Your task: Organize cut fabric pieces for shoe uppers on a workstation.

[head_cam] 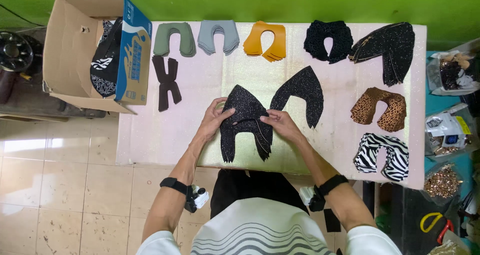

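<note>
Both hands hold one black glitter piece (246,125) at the middle of the desk (200,85) — the left hand (216,116) closed on its left edge, the right hand (280,123) pinching its right edge. Just right of this piece lies a second black glitter shape (301,91), and far to its left stands a cardboard box (67,50).

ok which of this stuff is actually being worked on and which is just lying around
In hand:
left hand
right hand
black glitter piece

Lying about:
second black glitter piece
leopard piece
zebra piece
orange stack
cardboard box
</note>
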